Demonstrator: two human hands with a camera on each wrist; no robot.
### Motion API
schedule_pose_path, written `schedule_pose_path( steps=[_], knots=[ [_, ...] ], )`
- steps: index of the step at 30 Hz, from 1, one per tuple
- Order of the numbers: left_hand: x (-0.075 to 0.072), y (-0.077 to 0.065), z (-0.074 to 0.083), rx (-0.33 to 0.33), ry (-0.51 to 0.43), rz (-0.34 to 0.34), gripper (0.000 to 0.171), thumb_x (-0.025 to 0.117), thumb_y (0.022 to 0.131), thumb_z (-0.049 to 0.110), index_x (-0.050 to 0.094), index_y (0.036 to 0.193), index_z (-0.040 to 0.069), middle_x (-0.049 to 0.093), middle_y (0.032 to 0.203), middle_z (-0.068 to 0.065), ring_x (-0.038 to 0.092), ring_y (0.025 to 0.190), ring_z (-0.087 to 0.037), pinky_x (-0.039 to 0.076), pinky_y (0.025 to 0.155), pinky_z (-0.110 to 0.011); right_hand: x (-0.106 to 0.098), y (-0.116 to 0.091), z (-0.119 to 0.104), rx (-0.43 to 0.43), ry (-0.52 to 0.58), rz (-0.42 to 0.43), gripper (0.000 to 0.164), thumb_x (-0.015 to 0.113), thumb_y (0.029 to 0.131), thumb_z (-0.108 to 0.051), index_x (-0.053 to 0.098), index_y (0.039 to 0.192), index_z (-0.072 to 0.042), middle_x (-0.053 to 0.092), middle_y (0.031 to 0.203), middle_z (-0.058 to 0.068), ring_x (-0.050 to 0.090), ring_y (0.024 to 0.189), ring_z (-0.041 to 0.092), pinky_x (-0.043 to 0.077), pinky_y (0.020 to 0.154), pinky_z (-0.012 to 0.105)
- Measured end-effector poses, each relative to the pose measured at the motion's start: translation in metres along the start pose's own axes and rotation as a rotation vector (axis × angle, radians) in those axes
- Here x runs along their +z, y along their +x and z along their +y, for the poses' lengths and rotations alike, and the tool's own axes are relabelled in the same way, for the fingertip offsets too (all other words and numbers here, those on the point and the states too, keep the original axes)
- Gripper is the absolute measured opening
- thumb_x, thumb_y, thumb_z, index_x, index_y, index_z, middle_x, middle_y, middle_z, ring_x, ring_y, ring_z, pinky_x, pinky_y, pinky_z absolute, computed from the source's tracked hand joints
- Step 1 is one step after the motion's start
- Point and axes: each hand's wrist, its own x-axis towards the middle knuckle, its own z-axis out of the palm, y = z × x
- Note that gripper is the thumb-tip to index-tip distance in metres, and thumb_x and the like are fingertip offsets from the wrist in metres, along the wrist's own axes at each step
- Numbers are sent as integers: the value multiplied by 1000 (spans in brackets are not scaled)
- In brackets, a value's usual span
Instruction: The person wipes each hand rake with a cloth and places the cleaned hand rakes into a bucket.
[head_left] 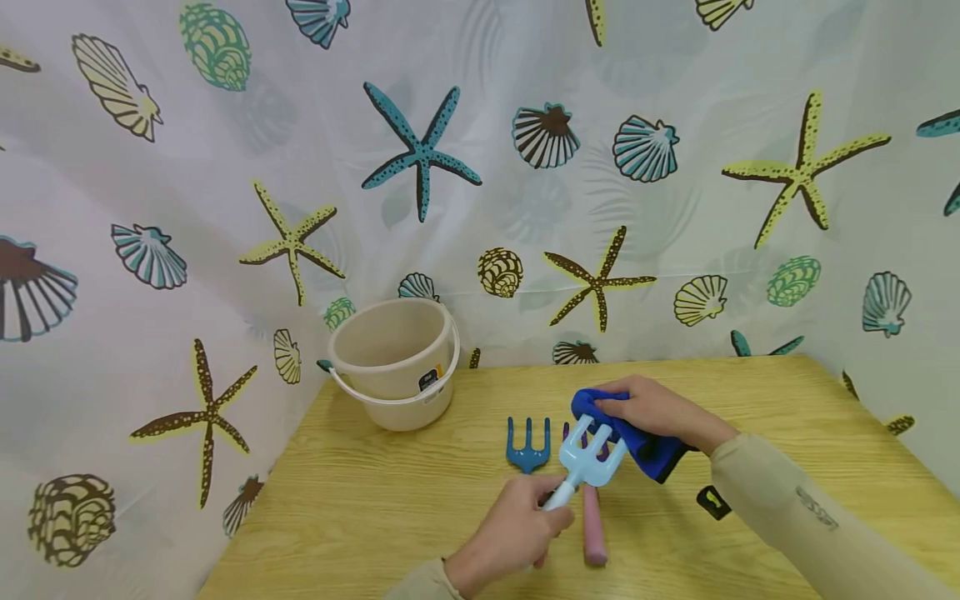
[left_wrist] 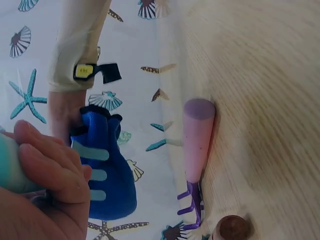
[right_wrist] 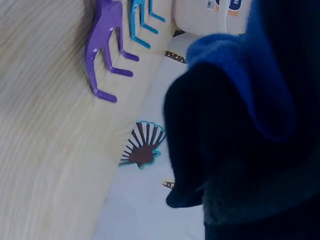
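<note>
My left hand (head_left: 517, 522) grips the handle of a light blue garden hand fork (head_left: 587, 461), its three tines raised above the table. A bunched blue cloth (head_left: 651, 450) is held in my right hand (head_left: 656, 410) against the tine tips; part of the fork hides it. In the left wrist view, the light blue tines (left_wrist: 92, 152) lie across the cloth (left_wrist: 117, 172). Beneath, on the table, lies a purple-tined hand rake with a pink handle (head_left: 593, 533). Left of that rests a darker blue hand rake (head_left: 528, 450), its handle mostly hidden by my left hand.
A cream bucket (head_left: 393, 367) with a white handle stands at the table's back left. The wooden table (head_left: 337, 517) meets a shell-and-starfish curtain (head_left: 465, 200) behind and at both sides. A small black tag with a yellow mark (head_left: 713, 502) shows beside the right sleeve.
</note>
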Motion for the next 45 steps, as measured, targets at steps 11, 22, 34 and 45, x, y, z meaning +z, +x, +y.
schedule_pose_path(
  steps=[11,22,34,45],
  knots=[
    [-2,9,-2,-8,-30,99,9,59,95,9,66,99,12,48,69,1,43,39,-11,37,37,-20,-12,-15,1,-5,-32,5,50,57,101,-38,57,143,-12,63,130,17,60,79,17,45,65,32],
    [-1,0,4,-23,-24,24,11,59,94,6,65,99,14,51,70,-1,42,38,-12,35,37,-21,-3,-13,-6,-29,-73,54,47,57,101,-36,59,142,-13,62,133,20,60,91,19,44,69,29],
    [2,-4,2,13,10,-4,18,59,92,5,68,104,14,50,68,1,42,37,-11,35,35,-21,-4,-5,3,1,0,78,51,54,102,-40,54,146,-14,61,133,21,63,87,20,48,68,32],
    [-1,6,3,23,46,43,11,59,94,7,66,98,14,51,67,0,43,37,-12,36,35,-22,-1,-22,-18,-176,-280,189,42,57,102,-37,61,140,-19,65,130,17,62,93,21,49,72,34]
  ],
)
